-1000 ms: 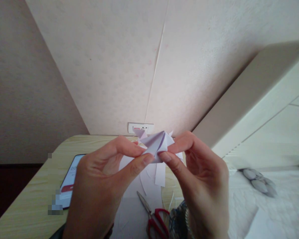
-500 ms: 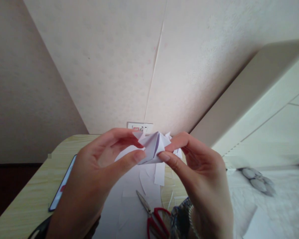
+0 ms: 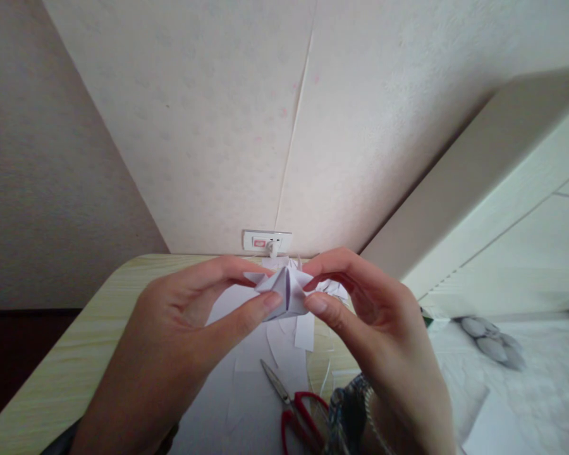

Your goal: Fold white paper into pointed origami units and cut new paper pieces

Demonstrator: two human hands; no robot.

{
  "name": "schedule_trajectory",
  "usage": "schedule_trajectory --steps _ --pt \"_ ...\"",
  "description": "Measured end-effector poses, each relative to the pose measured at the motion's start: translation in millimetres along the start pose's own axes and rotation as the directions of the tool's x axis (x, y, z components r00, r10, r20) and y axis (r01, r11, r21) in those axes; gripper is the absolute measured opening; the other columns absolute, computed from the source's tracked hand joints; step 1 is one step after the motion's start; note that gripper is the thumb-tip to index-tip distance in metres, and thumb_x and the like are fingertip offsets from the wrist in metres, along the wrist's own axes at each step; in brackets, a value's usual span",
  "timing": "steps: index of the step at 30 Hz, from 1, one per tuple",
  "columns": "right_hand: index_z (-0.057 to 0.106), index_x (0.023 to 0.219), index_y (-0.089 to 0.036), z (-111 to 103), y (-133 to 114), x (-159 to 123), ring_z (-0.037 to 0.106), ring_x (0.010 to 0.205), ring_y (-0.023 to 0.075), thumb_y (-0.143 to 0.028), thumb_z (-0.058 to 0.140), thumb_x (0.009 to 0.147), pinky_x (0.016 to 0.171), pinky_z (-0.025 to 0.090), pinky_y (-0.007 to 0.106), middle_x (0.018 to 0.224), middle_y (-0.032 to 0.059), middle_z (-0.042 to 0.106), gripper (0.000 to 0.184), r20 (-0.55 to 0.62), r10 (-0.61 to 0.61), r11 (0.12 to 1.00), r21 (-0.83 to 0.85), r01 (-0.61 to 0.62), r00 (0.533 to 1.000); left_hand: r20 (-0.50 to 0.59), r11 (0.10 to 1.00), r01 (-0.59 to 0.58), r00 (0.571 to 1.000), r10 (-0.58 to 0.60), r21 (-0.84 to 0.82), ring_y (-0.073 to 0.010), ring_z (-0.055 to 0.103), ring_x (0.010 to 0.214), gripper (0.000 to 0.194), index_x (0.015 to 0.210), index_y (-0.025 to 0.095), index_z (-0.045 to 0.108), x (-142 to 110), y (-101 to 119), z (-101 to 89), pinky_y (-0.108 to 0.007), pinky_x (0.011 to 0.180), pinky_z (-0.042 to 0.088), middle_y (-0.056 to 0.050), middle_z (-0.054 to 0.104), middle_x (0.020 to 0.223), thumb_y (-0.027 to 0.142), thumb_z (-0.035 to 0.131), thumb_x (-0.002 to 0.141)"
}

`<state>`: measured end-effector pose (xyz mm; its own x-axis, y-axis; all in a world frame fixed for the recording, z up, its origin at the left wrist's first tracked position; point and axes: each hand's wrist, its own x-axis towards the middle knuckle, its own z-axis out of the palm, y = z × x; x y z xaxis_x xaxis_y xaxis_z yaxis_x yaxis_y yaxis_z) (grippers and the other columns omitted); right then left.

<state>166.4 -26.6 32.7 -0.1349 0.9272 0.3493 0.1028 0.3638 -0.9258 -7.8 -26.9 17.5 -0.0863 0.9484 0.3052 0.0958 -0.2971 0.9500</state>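
A small white folded-paper figure (image 3: 279,294) with pointed flaps and a slit down its front is held up over the table. My left hand (image 3: 203,316) pinches its left side, thumb on the front face and fingers behind. On the right side, the thumb and forefinger of my right hand (image 3: 360,309) grip the paper's edge. Below the hands, red-handled scissors (image 3: 289,404) lie on white paper sheets (image 3: 246,373), their blades pointing away from me.
The light wood table (image 3: 90,335) meets a papered wall with a socket (image 3: 267,241) and a plug in it. Paper scraps (image 3: 332,289) lie behind my right hand. A pale cabinet-like panel (image 3: 474,202) slants along the right, near a white patterned cloth (image 3: 540,373).
The folded paper has come slightly lower and to the left, its slit now facing me more squarely. Both hands keep hold of it; the phone on the left is now hidden.
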Motion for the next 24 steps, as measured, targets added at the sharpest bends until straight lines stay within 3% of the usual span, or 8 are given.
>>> schedule_trajectory --steps 5,8,14,18,24 --pt "0.071 0.09 -0.024 1.5 0.3 0.8 0.065 0.087 0.0172 -0.026 0.075 0.082 0.078 0.049 0.032 0.086 -0.001 0.071 0.009 -0.004 0.029 0.999 -0.045 -0.029 1.0 0.022 0.995 -0.071 0.997 0.069 0.072 -0.0068 0.069 0.065 0.021 0.076 0.043 0.078 0.9 1.1 2.3 -0.008 0.067 0.055 0.015 0.077 0.073 0.024 0.081 0.071" --pt "0.07 0.089 -0.024 1.1 -1.4 0.2 0.065 0.085 0.0152 -0.024 0.075 0.083 0.077 0.05 0.03 0.086 -0.0025 0.071 0.008 0.005 0.032 0.999 -0.002 -0.032 0.999 0.026 0.997 -0.036 0.999 0.034 0.071 -0.0077 0.071 0.067 0.019 0.079 0.043 0.078 0.0 1.4 2.9 -0.008 0.062 0.055 0.014 0.079 0.077 0.026 0.081 0.071" --pt "0.068 0.085 -0.025 1.3 -1.0 0.3 0.064 0.08 0.0143 -0.025 0.078 0.078 0.069 0.048 0.028 0.081 -0.0037 0.069 0.012 -0.005 0.107 0.99 0.088 -0.107 0.994 0.01 0.993 0.043 0.999 -0.042 -0.113 -0.0056 0.066 0.054 0.019 0.07 0.038 0.079 -1.8 2.6 5.4 -0.005 0.05 0.05 0.012 0.076 0.065 0.02 0.082 0.065" --pt "0.068 0.083 -0.025 2.6 -0.3 2.7 0.064 0.081 0.0169 -0.031 0.08 0.076 0.066 0.049 0.028 0.081 -0.0015 0.07 0.015 0.016 0.169 0.976 0.136 -0.169 0.986 -0.001 0.99 0.089 0.996 -0.09 -0.107 -0.0077 0.067 0.056 0.014 0.067 0.032 0.079 -0.6 6.9 8.1 -0.009 0.052 0.053 0.008 0.078 0.068 0.018 0.081 0.066" --pt "0.069 0.075 -0.023 1.1 -2.4 2.1 0.062 0.071 0.015 -0.03 0.077 0.08 0.061 0.047 0.027 0.073 -0.0018 0.069 0.012 0.02 0.128 0.981 0.143 -0.13 0.992 -0.034 0.993 0.061 0.997 -0.065 -0.104 -0.0084 0.069 0.06 0.02 0.065 0.036 0.078 -1.2 4.5 9.7 -0.01 0.06 0.056 0.012 0.076 0.065 0.016 0.082 0.064"
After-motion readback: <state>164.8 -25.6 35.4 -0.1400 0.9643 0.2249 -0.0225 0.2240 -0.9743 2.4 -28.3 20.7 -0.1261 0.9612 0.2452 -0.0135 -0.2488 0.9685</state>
